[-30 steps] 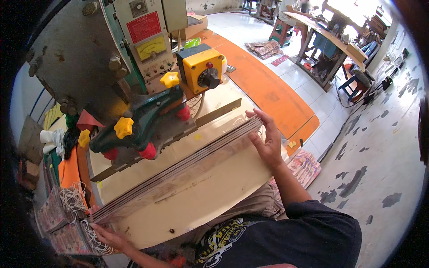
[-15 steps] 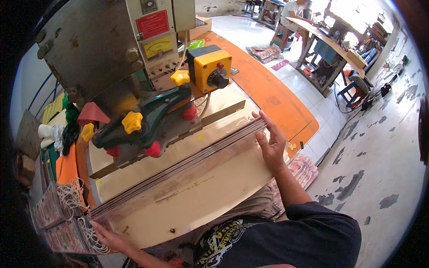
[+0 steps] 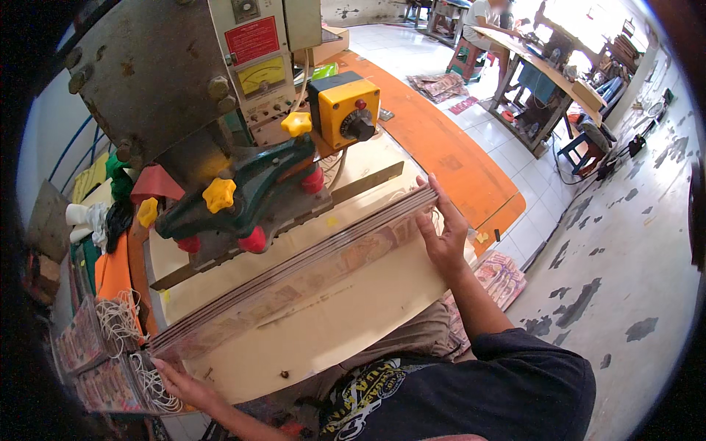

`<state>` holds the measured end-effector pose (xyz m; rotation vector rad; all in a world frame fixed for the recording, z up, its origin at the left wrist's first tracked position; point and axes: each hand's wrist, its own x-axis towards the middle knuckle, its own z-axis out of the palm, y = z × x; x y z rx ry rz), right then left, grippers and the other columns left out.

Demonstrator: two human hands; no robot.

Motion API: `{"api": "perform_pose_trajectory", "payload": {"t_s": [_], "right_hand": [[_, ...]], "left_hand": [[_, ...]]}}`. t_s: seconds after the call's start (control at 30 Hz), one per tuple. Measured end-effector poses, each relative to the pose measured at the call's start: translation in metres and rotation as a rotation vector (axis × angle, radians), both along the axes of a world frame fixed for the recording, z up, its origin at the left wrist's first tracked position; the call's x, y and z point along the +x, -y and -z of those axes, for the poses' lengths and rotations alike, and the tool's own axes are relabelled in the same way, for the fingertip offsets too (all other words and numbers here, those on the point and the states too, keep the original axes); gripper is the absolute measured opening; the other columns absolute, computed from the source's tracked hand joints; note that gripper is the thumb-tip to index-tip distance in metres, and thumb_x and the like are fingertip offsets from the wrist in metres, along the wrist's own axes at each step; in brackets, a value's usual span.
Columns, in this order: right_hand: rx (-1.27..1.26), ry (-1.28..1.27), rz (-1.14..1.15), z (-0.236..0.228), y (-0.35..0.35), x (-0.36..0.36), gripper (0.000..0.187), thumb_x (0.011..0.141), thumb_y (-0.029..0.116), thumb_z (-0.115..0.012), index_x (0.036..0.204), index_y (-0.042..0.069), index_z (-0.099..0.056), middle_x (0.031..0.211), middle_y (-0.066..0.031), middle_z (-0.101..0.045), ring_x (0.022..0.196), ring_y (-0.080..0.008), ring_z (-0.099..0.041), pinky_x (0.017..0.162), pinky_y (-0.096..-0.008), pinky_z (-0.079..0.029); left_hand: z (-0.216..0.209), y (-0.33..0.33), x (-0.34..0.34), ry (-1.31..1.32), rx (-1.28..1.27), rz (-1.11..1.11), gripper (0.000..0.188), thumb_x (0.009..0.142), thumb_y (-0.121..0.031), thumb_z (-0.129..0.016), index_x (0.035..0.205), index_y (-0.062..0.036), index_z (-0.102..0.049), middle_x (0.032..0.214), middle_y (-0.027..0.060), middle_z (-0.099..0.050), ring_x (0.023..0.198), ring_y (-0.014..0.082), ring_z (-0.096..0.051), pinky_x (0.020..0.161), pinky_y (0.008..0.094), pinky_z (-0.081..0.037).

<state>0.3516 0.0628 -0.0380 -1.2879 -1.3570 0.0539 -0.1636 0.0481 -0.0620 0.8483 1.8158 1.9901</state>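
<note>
A long, clear plastic sheet (image 3: 323, 266) with faint print stretches across the cream work surface (image 3: 323, 323). Several thin greyish layers run along its far edge. My right hand (image 3: 445, 239) grips the right end, thumb on the near side and fingers on the far side. At the lower left end, my left hand (image 3: 180, 384) pinches the corner; some of its fingers are hidden. Just beyond the sheet, a long metal bar (image 3: 368, 183) hangs under the dark green press head (image 3: 272, 180), which has yellow star knobs (image 3: 219, 195) and red feet (image 3: 252, 241).
A yellow control box (image 3: 351, 117) with a black dial sits on the orange table (image 3: 441, 158). Printed bags with white cords (image 3: 118, 323) lie at the left, and more printed pieces (image 3: 500, 283) are below my right arm. Another person (image 3: 482, 26) sits at a far workbench.
The plastic sheet has shifted and tilted slightly, so its print shows more clearly. Both hands keep their hold, with the right fingers raised a little. The press head looks unchanged.
</note>
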Motion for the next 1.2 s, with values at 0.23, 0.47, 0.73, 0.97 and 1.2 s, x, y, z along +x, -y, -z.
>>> {"api": "perform_pose_trajectory", "payload": {"t_s": [0.23, 0.47, 0.73, 0.97, 1.2], "right_hand": [[0.003, -0.074, -0.067, 0.001, -0.001, 0.003, 0.057, 0.094, 0.02, -0.062, 0.143, -0.004, -0.045, 0.134, -0.0218, -0.06, 0.126, -0.0288, -0.057, 0.108, -0.0389, -0.04], [-0.002, -0.077, -0.063, -0.004, -0.003, -0.001, 0.054, 0.094, 0.024, -0.062, 0.139, -0.002, -0.047, 0.124, -0.0189, -0.065, 0.119, -0.0279, -0.06, 0.105, -0.0382, -0.041], [-0.277, -0.241, -0.212, 0.015, -0.004, 0.017, 0.051, 0.094, 0.036, -0.066, 0.13, 0.002, -0.054, 0.113, -0.0136, -0.065, 0.11, -0.0213, -0.059, 0.097, -0.036, -0.044], [-0.387, -0.086, -0.304, 0.0, -0.001, 0.033, 0.06, 0.087, 0.03, -0.076, 0.134, 0.002, -0.051, 0.123, -0.0112, -0.062, 0.122, -0.0201, -0.054, 0.105, -0.0366, -0.04], [-0.626, 0.003, -0.39, -0.001, 0.0, 0.055, 0.041, 0.084, 0.026, -0.076, 0.117, 0.003, -0.064, 0.105, -0.0093, -0.07, 0.103, -0.0227, -0.065, 0.093, -0.0374, -0.048]], "left_hand": [[0.011, -0.003, -0.007, -0.039, 0.003, 0.048, 0.067, 0.101, -0.045, -0.052, 0.145, 0.0045, -0.044, 0.15, 0.018, -0.044, 0.136, 0.0265, -0.043, 0.115, 0.0387, -0.031], [0.018, 0.006, -0.029, -0.01, 0.059, 0.208, 0.058, 0.099, -0.038, -0.06, 0.14, 0.0006, -0.046, 0.131, 0.0137, -0.058, 0.12, 0.0231, -0.054, 0.106, 0.0381, -0.041], [-0.015, -0.004, -0.028, -0.226, -0.192, 0.628, 0.057, 0.087, -0.019, -0.077, 0.132, -0.0004, -0.049, 0.118, 0.009, -0.061, 0.108, 0.0196, -0.057, 0.098, 0.0336, -0.044], [-0.026, 0.0, -0.039, -0.29, -0.303, 0.706, 0.055, 0.081, -0.011, -0.081, 0.126, -0.0001, -0.051, 0.109, 0.0067, -0.061, 0.098, 0.0166, -0.058, 0.091, 0.0306, -0.045], [-0.004, -0.006, -0.054, -0.307, -0.371, 0.685, 0.058, 0.082, -0.016, -0.08, 0.13, 0.0004, -0.052, 0.119, 0.0104, -0.06, 0.108, 0.024, -0.058, 0.099, 0.036, -0.044]]}}
